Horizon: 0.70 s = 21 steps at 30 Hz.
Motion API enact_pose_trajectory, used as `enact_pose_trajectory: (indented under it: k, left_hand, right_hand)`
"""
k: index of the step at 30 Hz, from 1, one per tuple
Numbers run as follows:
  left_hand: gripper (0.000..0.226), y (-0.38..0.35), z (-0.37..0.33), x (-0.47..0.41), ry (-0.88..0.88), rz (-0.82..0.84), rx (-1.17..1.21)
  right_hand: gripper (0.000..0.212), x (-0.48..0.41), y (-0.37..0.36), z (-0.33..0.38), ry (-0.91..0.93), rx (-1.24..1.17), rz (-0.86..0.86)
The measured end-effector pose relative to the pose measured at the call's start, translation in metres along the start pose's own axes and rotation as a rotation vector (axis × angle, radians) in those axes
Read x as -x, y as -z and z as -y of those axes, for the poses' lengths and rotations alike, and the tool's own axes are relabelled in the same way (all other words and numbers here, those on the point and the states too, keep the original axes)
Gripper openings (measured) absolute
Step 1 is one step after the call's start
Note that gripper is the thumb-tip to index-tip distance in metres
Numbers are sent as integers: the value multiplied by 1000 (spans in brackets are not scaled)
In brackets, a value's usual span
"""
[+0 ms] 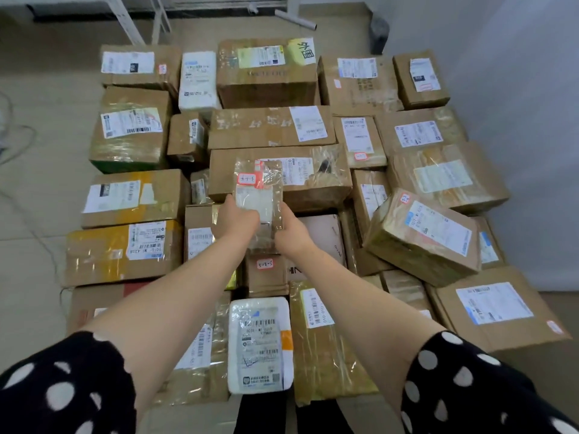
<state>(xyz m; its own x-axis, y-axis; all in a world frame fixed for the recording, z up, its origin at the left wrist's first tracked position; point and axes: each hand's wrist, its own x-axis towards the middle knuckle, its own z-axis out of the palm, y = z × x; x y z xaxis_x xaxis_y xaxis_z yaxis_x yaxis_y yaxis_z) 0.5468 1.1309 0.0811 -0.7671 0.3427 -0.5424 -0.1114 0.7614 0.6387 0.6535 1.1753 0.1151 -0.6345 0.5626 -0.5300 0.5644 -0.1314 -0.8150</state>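
Two bare arms in black sleeves with white dots point(59, 389) reach forward over a floor point(37, 198) covered with parcels laid side by side. Between the two hands is a small flat parcel point(258, 198), wrapped in shiny clear tape and held upright, above the pile and touching nothing below it. The left hand point(236, 220) grips the parcel's lower left edge, its thumb lying up along that edge and its fingers curled out of sight behind. The right hand point(293, 228) grips the lower right edge in the same way, with its fingers wrapped round the back, so both hands are closed on the parcel. Near the parcel's top, above the left hand, sits an orange-red sticker point(247, 179) with handwritten figures. Just beyond the hands lies a long cardboard carton point(313, 195) with a white shipping label. Under the wrists is a small brown box point(266, 277) bearing a red-edged handwritten label. Nearer the person, between the forearms, rests a white plastic mailer bag point(259, 344) printed with barcodes. To the right of the right hand, a taped carton point(423, 236) sits tilted on top of its neighbours. To the left of the left hand lie more brown cartons, one banded with yellow tape point(94, 245).
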Motion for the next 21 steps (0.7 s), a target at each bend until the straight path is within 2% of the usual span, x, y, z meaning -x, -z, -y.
enact_pose_trajectory:
  k: [2,5,8,12,14,16,18,21]
  left_hand:
    - [60,-6,-4,9,-22,-22,-162]
    - [61,-21,-27,36,-234,-67,-339]
    - [55,-57,-51,59,-363,76,-289]
    - [54,-116,-82,85,-365,303,-252]
    - [54,-143,-93,94,-337,370,-268]
    - [47,-167,-99,99,-309,413,-280]
    - [33,-185,-100,99,-289,429,-322]
    - [42,-202,-95,91,-227,426,-352]
  right_hand:
    - [60,7,10,-10,-21,24,-59]
    - [56,17,41,-32,-69,97,-282]
    - [47,31,85,-56,-91,181,-566]
    - [39,51,154,-87,-115,251,-871]
    - [42,57,187,-104,-210,291,-968]
    - [44,58,217,-122,-353,281,-986]
    - [50,57,238,-141,-473,218,-930]
    - [60,51,254,-160,-521,-29,-829]
